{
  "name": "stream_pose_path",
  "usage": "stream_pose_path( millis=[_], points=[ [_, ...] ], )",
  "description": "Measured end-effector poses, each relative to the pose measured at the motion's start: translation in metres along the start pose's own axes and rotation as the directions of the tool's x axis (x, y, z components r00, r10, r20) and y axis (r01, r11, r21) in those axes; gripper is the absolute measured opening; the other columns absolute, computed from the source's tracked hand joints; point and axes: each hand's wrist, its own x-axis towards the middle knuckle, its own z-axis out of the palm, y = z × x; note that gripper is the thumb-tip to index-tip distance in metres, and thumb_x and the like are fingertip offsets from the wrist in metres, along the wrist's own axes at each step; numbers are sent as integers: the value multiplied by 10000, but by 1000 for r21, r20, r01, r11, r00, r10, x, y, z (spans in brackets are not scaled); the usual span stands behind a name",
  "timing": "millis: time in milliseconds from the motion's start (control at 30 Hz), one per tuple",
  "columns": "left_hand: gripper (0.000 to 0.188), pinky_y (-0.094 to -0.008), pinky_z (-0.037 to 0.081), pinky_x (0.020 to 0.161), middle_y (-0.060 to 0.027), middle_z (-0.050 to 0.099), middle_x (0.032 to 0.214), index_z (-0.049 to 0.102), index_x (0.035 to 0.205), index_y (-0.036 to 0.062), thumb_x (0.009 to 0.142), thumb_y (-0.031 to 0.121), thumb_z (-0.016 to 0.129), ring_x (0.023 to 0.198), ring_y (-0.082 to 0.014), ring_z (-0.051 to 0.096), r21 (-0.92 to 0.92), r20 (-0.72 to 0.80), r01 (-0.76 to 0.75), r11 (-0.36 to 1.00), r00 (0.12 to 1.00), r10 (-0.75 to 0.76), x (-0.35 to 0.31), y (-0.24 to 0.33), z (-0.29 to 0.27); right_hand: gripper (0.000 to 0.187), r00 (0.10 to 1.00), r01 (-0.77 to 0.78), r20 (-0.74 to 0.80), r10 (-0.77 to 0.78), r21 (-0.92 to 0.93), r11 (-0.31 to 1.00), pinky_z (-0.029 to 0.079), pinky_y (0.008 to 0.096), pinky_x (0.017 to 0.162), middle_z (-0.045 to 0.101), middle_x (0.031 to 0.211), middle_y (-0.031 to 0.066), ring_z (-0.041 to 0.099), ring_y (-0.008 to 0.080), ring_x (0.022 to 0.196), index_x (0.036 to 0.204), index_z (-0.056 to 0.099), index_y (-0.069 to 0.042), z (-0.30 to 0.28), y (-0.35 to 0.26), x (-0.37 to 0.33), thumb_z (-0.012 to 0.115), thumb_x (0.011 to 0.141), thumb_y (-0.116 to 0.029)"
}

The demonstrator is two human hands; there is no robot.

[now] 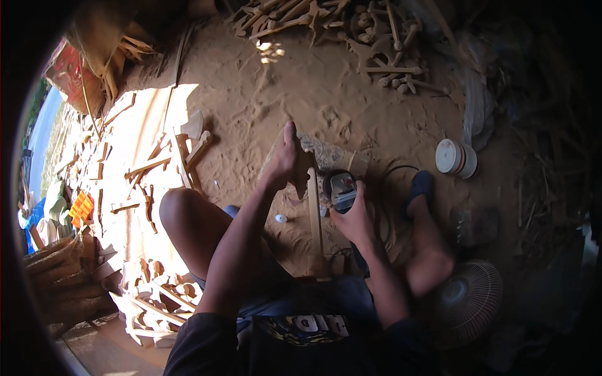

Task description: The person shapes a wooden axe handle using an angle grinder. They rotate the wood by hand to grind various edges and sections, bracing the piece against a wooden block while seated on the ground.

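Observation:
My left hand [286, 164], thumb pointing up, closes around a carved wooden piece [306, 150] with a wavy edge, partly hidden by the palm. Below it a long, narrow wooden bar [315, 213] runs toward my lap; whether the two are joined I cannot tell. Close on the right, my right hand [355, 219] grips a dark, round-headed handheld power tool [342, 190]. Its head is beside the wood; whether they touch is unclear. A dark cord [387, 225] curves over the ground to the right of that hand.
Dusty ground surrounds my bent legs. Piles of wooden parts lie at the far side [382, 50] and near left [160, 304], with loose sticks [147, 166] in sunlight. A white tub [453, 158] and a round fan [467, 301] are on the right. A small white object [280, 218] lies between my legs.

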Motion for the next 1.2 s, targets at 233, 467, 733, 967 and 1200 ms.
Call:
stream_pose_path(
  millis=[233,467,733,967,1200],
  points=[
    [748,-421,549,858,-175,700,881,612,1213,-33,1103,643,313,797,-304,674,464,-57,-221,858,959,278,-5,-4,-30,996,978,210,-59,-202,285,935,488,432,1077,610,1322,237,632,314,1229,1530,312,51,18,-4,24,892,765,-210],
    [678,-414,552,819,-115,668,801,685,952,-36,1107,583,457,774,-239,646,285,-250,-198,938,929,272,12,-14,-60,990,974,226,-57,-220,323,919,473,422,1092,575,1347,241,594,317,1268,1533,317,53,42,10,25,892,768,-202],
    [497,-310,531,488,-56,679,679,716,904,1,1009,487,727,553,-137,658,265,-71,-240,934,961,267,-34,21,-50,1035,942,237,-281,-185,165,957,467,421,1096,581,1353,230,599,300,1248,1546,311,64,-3,19,24,919,758,-219],
    [290,-313,523,478,-60,717,698,770,1002,10,980,299,777,545,-115,663,452,-14,-322,832,930,368,-44,107,-23,978,922,212,-371,-110,249,945,505,442,1048,566,1387,297,620,373,1256,1540,302,69,-75,-6,20,869,795,-212],
    [252,-381,594,686,-111,792,875,797,1066,70,945,292,793,725,-261,760,752,616,-648,-120,626,478,-6,82,-1,1021,966,-7,-253,56,191,982,479,454,1095,549,1435,307,597,404,1320,1592,254,20,-86,-21,16,852,799,-219]
  ],
)
